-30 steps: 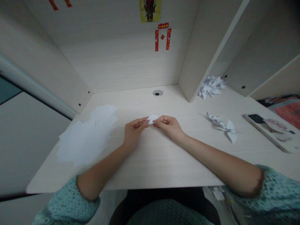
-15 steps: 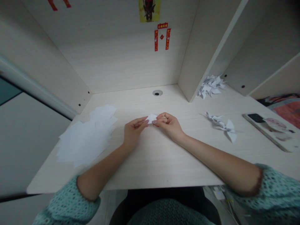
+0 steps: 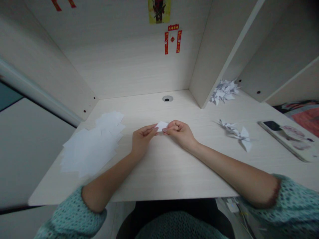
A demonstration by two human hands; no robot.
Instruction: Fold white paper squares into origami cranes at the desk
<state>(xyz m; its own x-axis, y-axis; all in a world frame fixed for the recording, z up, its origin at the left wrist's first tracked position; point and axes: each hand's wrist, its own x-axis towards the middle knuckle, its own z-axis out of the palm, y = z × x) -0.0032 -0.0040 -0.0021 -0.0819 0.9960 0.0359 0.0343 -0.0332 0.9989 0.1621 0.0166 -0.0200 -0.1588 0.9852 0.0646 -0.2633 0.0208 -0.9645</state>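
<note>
A small folded piece of white paper (image 3: 161,125) is held just above the pale wooden desk (image 3: 174,172) near its middle. My left hand (image 3: 142,136) pinches its left edge with curled fingers. My right hand (image 3: 179,131) pinches its right edge, fingers bent over it. Both forearms reach in from the near edge, with teal knitted sleeves pushed up.
A loose spread of white paper sheets (image 3: 92,146) lies at the left. Folded paper shapes (image 3: 236,134) lie at the right, and a heap of them (image 3: 224,91) sits in the shelf bay. A phone on a flat case (image 3: 286,137) lies far right. A cable hole (image 3: 167,98) is at the back.
My right hand's fingers have curled a little more over the paper's right edge. Both hands stay in the same spot with the paper between them.
</note>
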